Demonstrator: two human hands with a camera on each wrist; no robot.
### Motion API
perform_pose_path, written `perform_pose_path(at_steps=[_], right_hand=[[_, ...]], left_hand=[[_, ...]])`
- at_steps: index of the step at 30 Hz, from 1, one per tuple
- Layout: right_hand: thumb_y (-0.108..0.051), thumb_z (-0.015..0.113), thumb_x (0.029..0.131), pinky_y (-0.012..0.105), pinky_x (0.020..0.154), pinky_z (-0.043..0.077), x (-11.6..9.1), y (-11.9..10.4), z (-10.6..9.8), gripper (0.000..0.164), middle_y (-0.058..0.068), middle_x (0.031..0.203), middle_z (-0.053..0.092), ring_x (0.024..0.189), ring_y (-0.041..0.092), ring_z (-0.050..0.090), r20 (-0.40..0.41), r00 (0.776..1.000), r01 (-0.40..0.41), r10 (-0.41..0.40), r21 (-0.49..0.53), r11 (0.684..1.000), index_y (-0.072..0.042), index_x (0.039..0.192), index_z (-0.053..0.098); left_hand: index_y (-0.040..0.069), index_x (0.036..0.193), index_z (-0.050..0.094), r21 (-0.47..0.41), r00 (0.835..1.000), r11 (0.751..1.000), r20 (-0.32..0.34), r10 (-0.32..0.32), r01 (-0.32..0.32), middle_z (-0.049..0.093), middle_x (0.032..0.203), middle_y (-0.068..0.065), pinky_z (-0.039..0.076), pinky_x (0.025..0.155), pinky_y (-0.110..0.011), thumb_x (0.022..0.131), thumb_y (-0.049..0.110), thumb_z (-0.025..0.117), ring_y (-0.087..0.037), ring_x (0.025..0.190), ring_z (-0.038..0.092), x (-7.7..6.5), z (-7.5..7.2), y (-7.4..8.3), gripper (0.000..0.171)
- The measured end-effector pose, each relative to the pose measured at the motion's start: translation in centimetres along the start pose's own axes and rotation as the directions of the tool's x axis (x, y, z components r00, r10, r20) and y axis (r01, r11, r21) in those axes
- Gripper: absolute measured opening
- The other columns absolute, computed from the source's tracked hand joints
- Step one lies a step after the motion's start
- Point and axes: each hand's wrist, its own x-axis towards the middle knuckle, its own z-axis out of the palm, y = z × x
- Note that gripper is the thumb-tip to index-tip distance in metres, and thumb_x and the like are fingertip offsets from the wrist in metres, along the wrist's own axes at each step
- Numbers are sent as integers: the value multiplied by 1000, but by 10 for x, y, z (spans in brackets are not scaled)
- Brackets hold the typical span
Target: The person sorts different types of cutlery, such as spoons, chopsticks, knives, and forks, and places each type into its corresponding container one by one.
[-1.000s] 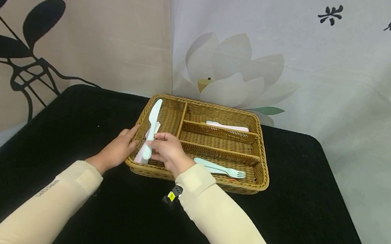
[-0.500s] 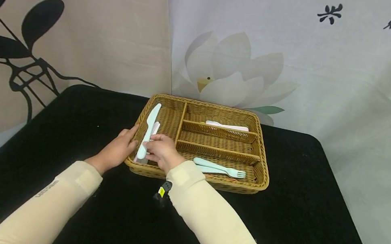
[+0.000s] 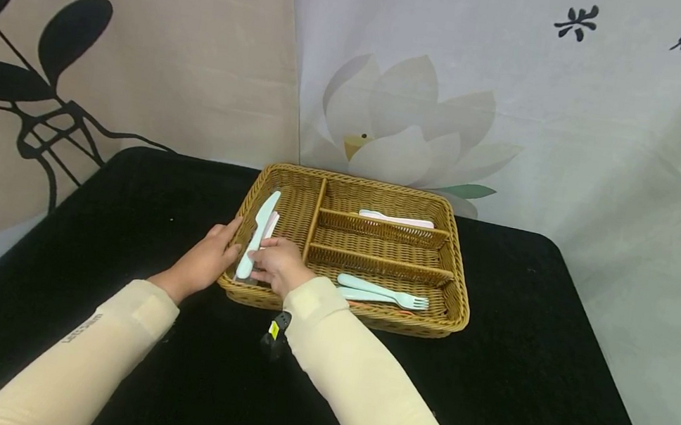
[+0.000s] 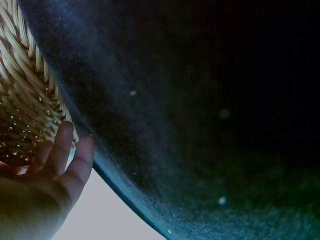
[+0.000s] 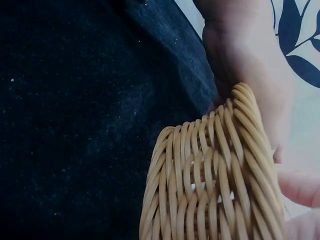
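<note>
A pale mint table knife (image 3: 262,221) lies lengthwise in the left compartment of the wicker basket (image 3: 461,291), its blade towards the back. My right hand (image 3: 279,264) pinches its handle between thumb and fingers. Beside it, partly hidden by the hand, is a pinkish-white utensil (image 3: 272,222). My left hand (image 3: 202,263) rests against the basket's left side, fingers extended along the rim. In the left wrist view, the left hand's fingers (image 4: 61,150) lie against the woven wall. The right wrist view shows the basket wall (image 5: 215,170) hiding most of the right hand.
Mint forks or similar cutlery (image 3: 390,295) lie in the front right compartment. Pale pink and white cutlery (image 3: 397,219) sits in the back right one, behind a wicker divider (image 3: 383,228). A black cloth (image 3: 524,377) covers the table; a printed curtain (image 3: 612,132) hangs behind.
My right hand has moved left and lowered the knife into the left compartment, its blade tip shifting towards me. My left hand has stayed at the basket's left side.
</note>
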Motion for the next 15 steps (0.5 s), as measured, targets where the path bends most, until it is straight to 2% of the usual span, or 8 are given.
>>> perform_pose_path(at_steps=[7,15], right_hand=[[8,59,89,37,82,56,2,0,1,24,16,91,62,88,25,64,8,1000,-29,29,-17,999,3,112,55],[12,58,88,38,84,55,6,1,3,28,23,103,64,98,31,64,19,998,-55,56,-36,998,7,116,55]], left_hand=[[6,155,5,2,1000,1000,-4,1,-1,26,143,-26,35,104,-59,104,22,34,-40,122,41,0,1,0,61],[7,155,4,-1,1000,1000,5,-13,13,26,144,-25,34,104,-59,104,24,34,-39,122,41,-1,0,1,62]])
